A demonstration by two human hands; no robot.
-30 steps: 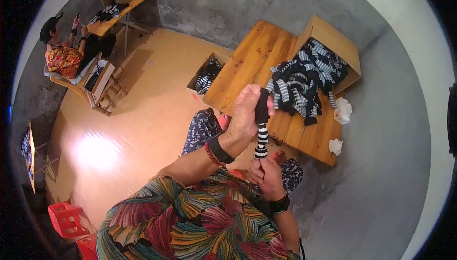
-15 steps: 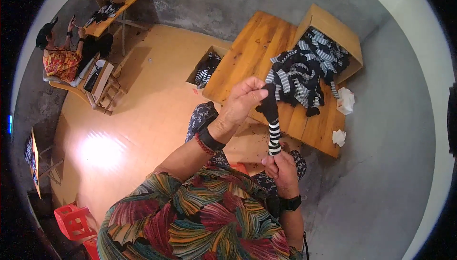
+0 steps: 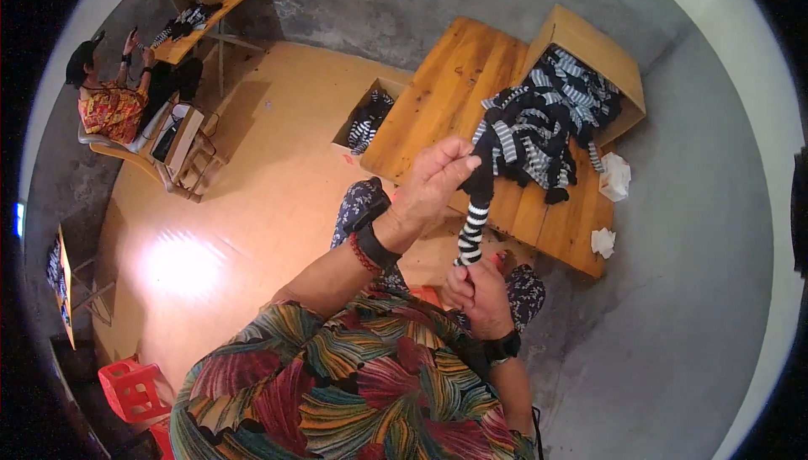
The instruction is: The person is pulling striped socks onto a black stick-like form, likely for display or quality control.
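Observation:
A black-and-white striped knit piece [image 3: 474, 223], long and narrow like a sock or a long glove, is stretched between my two hands. My left hand [image 3: 433, 180] pinches its black upper end between thumb and fingers. Lower down and nearer to me, my right hand [image 3: 486, 296] is closed on the striped end, and its fingers cover the tip. Just beyond my left hand, a heap of black and grey-striped knit pieces [image 3: 530, 136] spills out of a cardboard box [image 3: 627, 73] lying on its side.
The heap lies on a wooden table [image 3: 459, 64]. Crumpled white tissue [image 3: 603, 244] and a white packet [image 3: 615, 178] are at its right edge. A floor carton [image 3: 343, 136] holds more knitwear. At far left, another person [image 3: 114, 111] sits by a second table [image 3: 240, 1]. A red stool [image 3: 130, 388] stands lower left.
My right hand has shifted a little left and up, and the striped end has swung left with it. The left hand stays nearly in place, pinching the black end.

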